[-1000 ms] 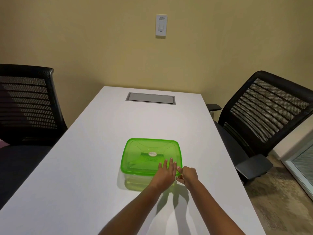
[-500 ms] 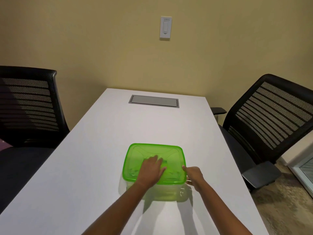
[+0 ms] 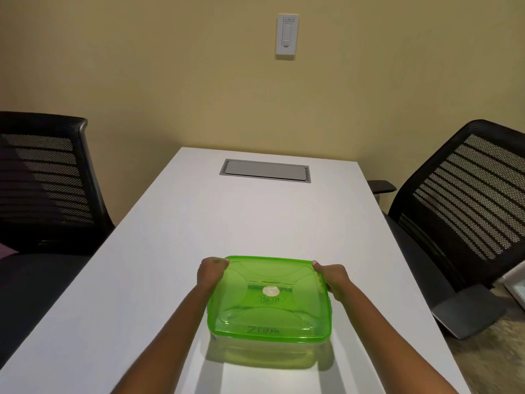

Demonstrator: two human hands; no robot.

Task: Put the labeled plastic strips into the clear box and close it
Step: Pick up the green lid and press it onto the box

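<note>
The clear box (image 3: 264,355) stands on the white table (image 3: 159,251) close in front of me, covered by its translucent green lid (image 3: 270,300). Through the lid I read handwritten labels "BETA" and "ZEBRA" on the plastic strips (image 3: 262,330) inside. My left hand (image 3: 210,273) grips the far left corner of the lid, fingers curled over the rim. My right hand (image 3: 332,277) grips the far right corner the same way.
A grey cable hatch (image 3: 265,170) is set into the far end of the table. Black mesh office chairs stand at the left (image 3: 42,183) and at the right (image 3: 466,206). A white wall switch (image 3: 287,34) hangs on the yellow wall ahead.
My left hand has left the top of the lid and gone to its far left corner. My right hand has slid from the near right edge to the far right corner.
</note>
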